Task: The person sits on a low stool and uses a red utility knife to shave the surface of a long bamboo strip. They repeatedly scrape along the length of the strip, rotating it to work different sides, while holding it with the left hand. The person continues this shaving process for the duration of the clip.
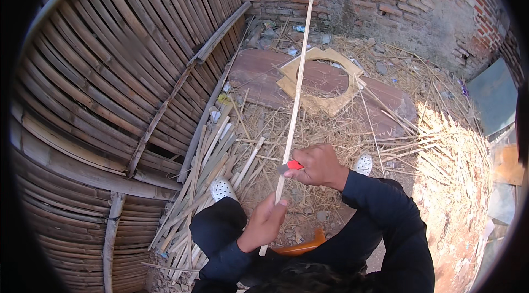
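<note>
A long, pale bamboo strip (299, 78) slants up and away from my lap toward the brick wall. My left hand (263, 224) is closed round the strip near its lower end, which sticks out below the fist. Farther up, my right hand (324, 166) grips a knife (295, 164) with a red handle. Its short grey blade lies against the strip, a little above my left hand. Part of the handle is hidden in my right fingers.
Split bamboo sticks (199, 196) lie heaped at my left, beside a bamboo slat wall (104, 67). Ahead, a square frame with a round hole (325, 103) rests on a brown board (253, 75). Shavings cover the ground before a brick wall (386, 1). An orange object (303, 246) is partly hidden below me.
</note>
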A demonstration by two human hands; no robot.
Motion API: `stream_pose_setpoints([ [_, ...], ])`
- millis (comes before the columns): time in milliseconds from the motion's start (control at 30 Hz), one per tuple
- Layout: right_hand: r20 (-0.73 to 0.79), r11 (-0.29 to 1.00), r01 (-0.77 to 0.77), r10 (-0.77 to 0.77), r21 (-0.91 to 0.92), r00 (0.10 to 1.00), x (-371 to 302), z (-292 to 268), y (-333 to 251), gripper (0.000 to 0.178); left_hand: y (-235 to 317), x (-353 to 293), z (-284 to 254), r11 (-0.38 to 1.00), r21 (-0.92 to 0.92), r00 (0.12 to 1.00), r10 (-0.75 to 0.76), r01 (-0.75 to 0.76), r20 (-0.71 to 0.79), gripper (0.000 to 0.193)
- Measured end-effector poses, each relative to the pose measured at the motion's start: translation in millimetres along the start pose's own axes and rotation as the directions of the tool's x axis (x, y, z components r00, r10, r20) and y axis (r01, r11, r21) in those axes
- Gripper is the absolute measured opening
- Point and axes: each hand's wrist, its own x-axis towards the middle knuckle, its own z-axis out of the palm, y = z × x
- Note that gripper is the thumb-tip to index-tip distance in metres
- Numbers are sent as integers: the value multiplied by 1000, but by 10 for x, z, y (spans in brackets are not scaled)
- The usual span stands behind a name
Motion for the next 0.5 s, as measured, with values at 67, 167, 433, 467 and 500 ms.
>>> stream_pose_setpoints([
  [67, -62, 995, -37, 31, -91, 998, 90, -52, 233, 55, 14, -23, 10, 1000, 24, 1000, -1, 0, 24, 21],
  [167, -117, 963, -237, 222, -129, 968, 181, -62, 599, 53, 58, -69, 47, 999, 15, 997, -40, 39, 69, 20],
  [433, -73, 999, 19, -21, -31, 997, 84, -20, 260, 60, 4, -89, -70, 997, -59, 996, -48, 52, 70, 17],
  [467, -77, 999, 28, -31, -45, 996, 65, -17, 333, 61, -13, -107, -67, 993, -100, 994, -54, 63, 96, 18],
  [500, -97, 996, 49, -56, -72, 994, 114, -63, 440, 61, 41, -85, -78, 990, -131, 992, -36, 52, 121, 19],
])
